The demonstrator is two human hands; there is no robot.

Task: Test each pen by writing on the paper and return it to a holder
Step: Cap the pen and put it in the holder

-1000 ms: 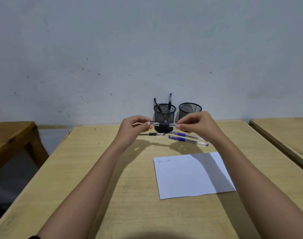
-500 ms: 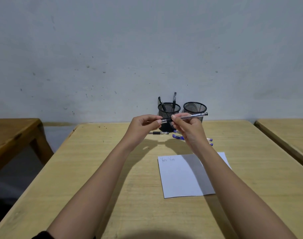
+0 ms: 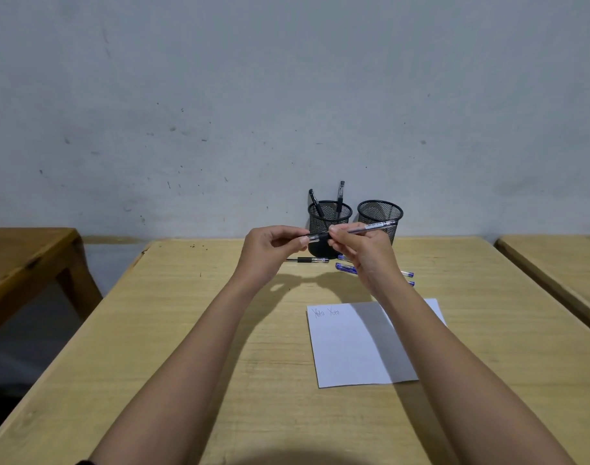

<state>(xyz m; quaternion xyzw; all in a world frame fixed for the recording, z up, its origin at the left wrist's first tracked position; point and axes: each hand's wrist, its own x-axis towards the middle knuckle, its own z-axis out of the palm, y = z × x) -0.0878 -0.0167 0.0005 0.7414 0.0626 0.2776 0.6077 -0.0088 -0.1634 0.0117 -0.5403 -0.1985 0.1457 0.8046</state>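
Your left fingers (image 3: 287, 230) are curled in, with thumb and forefinger clamped on the dark end of a pen (image 3: 370, 227). Your left hand (image 3: 270, 246) hangs in the air above the far part of the table (image 3: 186, 330). Just below it, 1 black pen (image 3: 307, 260) lies flat on the wood. The held pen runs nearly level in front of the 2 mesh holders, its clear barrel rising a little toward the right. The left holder (image 3: 344, 219) stands by the wall with 2 dark pens (image 3: 340, 193) upright in it. Your right fingers (image 3: 340, 233) pinch the same pen just beside the left grip. Your right hand (image 3: 367, 256) hides the middle of 2 blue pens (image 3: 345, 268) lying on the table. The right holder (image 3: 381, 216) stands just beside the left one. Nearer you, the paper (image 3: 354, 357) lies flat, with 2 short words in its top left corner. Your right forearm crosses above its right side.
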